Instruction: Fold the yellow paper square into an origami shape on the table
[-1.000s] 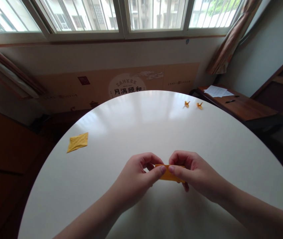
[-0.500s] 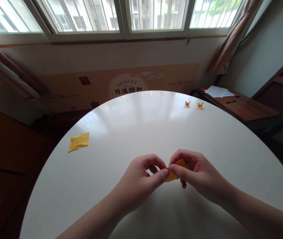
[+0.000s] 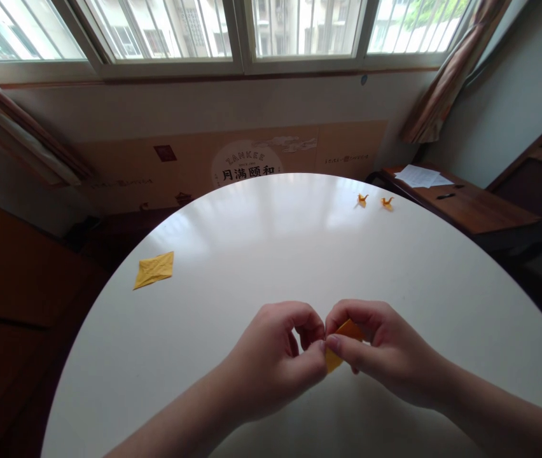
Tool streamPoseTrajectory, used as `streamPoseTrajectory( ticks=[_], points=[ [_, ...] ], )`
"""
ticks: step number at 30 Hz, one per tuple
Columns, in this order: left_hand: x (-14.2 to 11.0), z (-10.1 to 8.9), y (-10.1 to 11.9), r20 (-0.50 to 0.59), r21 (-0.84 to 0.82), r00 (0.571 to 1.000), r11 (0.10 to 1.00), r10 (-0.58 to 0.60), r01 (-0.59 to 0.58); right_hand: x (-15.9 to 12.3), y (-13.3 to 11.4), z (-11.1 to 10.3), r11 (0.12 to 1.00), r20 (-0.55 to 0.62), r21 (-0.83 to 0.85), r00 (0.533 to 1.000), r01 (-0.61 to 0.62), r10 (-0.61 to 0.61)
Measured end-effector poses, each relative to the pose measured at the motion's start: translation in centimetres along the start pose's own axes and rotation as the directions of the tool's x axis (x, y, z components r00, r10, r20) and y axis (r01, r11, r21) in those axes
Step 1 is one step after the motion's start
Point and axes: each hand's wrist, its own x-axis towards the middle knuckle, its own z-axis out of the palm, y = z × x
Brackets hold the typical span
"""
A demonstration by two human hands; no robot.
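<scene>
A small folded piece of yellow-orange paper is held between my two hands, just above the near part of the white table. My left hand pinches its left edge with thumb and forefinger. From the other side, my right hand grips the paper, its thumb in front and curled fingers behind. The thumbs almost meet at the paper's upper left. My fingers hide much of the paper, so its exact folds cannot be made out.
A creased yellow paper sheet lies at the table's left. Two small orange paper cranes, a left crane and a right crane, stand near the far right edge. Beyond is a brown wooden desk with white papers.
Both hands have moved slightly down with the paper, and the left fingers have curled closer to the right fingertips. The paper is tilted more steeply. The whole view has shifted a little.
</scene>
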Motion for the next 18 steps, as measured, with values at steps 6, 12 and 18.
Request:
streamPoseTrajectory(
  ticks=[6, 12, 18],
  points=[
    [-0.1, 0.0, -0.3, 0.009, 0.052, 0.999, 0.997, 0.051, -0.051, -0.1, -0.4, -0.1, 0.999, 0.004, -0.050, 1.000, 0.007, -0.007],
    [0.0, -0.5, -0.6, -0.001, 0.110, 0.997, 0.991, 0.077, -0.077, -0.1, 0.1, -1.1, 1.000, -0.071, -0.005, 0.997, -0.029, 0.029],
    [0.2, -1.0, -0.8, -0.040, 0.122, 0.995, 0.989, 0.091, -0.086, 0.2, -0.3, -2.5, 0.989, -0.238, 0.138, 0.971, 0.048, -0.014]
  ],
)
